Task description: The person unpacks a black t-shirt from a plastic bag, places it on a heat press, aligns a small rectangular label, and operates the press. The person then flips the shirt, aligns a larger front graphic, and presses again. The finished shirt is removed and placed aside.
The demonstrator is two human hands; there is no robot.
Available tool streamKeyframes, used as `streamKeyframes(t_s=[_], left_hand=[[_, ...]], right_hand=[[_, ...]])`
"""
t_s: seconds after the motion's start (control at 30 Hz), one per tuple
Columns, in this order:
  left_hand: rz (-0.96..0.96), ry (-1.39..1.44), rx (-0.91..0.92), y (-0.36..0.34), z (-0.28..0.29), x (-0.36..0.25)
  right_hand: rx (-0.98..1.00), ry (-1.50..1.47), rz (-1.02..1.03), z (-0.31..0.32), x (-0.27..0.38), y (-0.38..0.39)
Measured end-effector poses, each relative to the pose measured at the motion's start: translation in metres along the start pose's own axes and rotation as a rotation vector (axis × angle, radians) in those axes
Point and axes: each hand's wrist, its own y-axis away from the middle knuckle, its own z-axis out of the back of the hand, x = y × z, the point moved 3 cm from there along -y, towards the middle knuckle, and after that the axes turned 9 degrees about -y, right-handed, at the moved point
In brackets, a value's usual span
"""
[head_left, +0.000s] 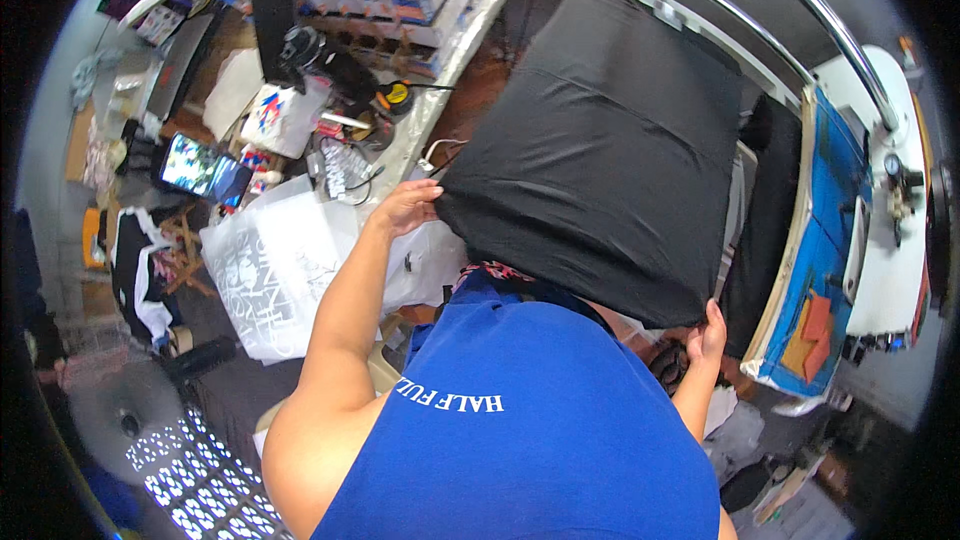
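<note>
A large piece of black cloth (610, 140), perhaps a shirt, is stretched over a flat rectangular board in front of me, with creases running across it. My left hand (408, 208) pinches its near left corner. At the near right corner, my right hand (707, 334) grips the hem with bent fingers. Between my hands the near edge sags a little towards my body. The board under the cloth is hidden.
To the right stands a machine with a blue pad (825, 240) and a chrome bar (835, 25). A cluttered bench on the left holds a black bottle (335, 65), a lit phone (205, 170) and a white printed sheet (268, 275). A fan (130, 420) is at lower left.
</note>
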Motion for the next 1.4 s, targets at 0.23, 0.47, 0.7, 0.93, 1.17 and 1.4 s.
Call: streamKeyframes(t_s=[0.23, 0.47, 0.7, 0.93, 1.17, 1.4], left_hand=[[0.044, -0.426, -0.311, -0.028, -0.014, 0.035], [-0.190, -1.331, -1.571, 0.049, 0.091, -0.052], [0.234, -1.875, -1.205, 0.032, 0.131, -0.059], [-0.133, -1.864, -1.327, 0.035, 0.140, -0.039], [-0.283, -1.671, -1.472, 0.037, 0.143, -0.030], [-0.687, -1.273, -1.564, 0.096, 0.113, -0.088]], right_hand=[[-0.136, 0.219, -0.116, 0.007, -0.034, -0.010], [-0.332, 0.588, -0.356, 0.046, -0.076, 0.025], [-0.085, 1.309, -0.284, 0.109, -0.112, 0.031], [-0.038, 1.232, -0.235, 0.079, -0.110, 0.045], [0.054, 1.289, -0.250, 0.082, -0.108, 0.041], [0.485, 1.814, -0.481, -0.060, -0.059, 0.090]])
